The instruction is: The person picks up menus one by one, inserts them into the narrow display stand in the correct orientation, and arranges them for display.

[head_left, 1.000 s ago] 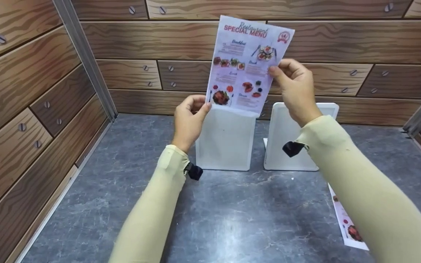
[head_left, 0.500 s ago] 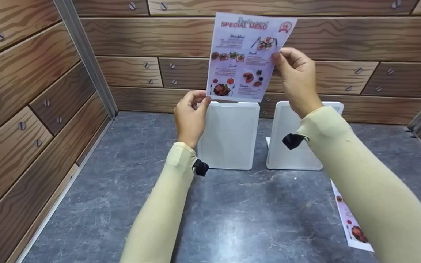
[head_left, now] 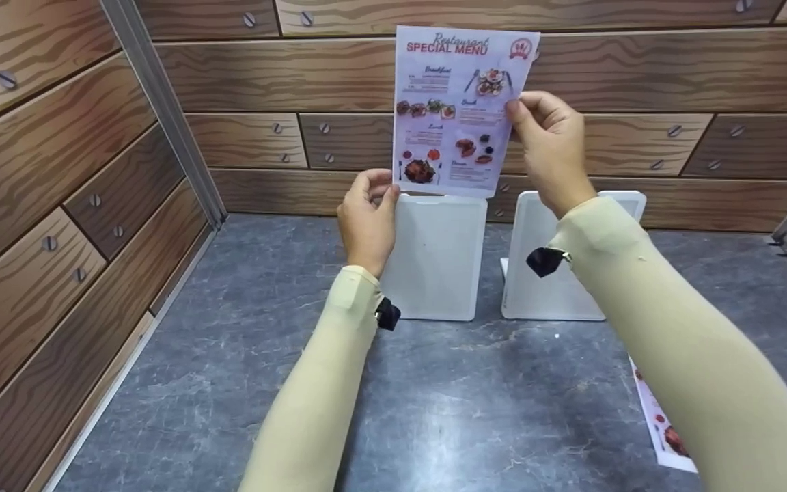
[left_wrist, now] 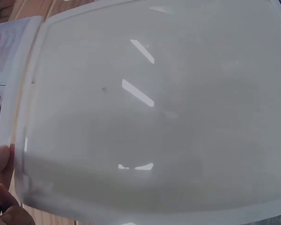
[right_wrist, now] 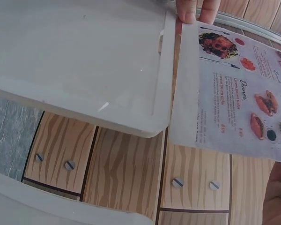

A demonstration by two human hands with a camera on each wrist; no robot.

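Note:
A printed restaurant menu sheet (head_left: 462, 116) is held up just above the left white display stand (head_left: 438, 260). Its bottom edge lines up close along the stand's top edge; the right wrist view shows a narrow gap between them. My left hand (head_left: 369, 222) pinches the sheet's lower left corner between thumb and fingers, beside the stand's upper left corner. Higher up, my right hand (head_left: 554, 150) grips the right edge, thumb in front and fingers behind. In the left wrist view, the stand's blank glossy panel (left_wrist: 187, 126) fills most of the picture.
To the right stands a second white display stand (head_left: 547, 301), partly covered by the right forearm. Another menu sheet (head_left: 660, 427) lies on the grey marbled table (head_left: 475, 410), half hidden under that arm. A wood-patterned wall (head_left: 243, 82) closes off the back.
The menu sheet has risen and straightened from a tilt, uncovering the left stand's top edge. My left hand has moved slightly up and right; both hands keep their hold.

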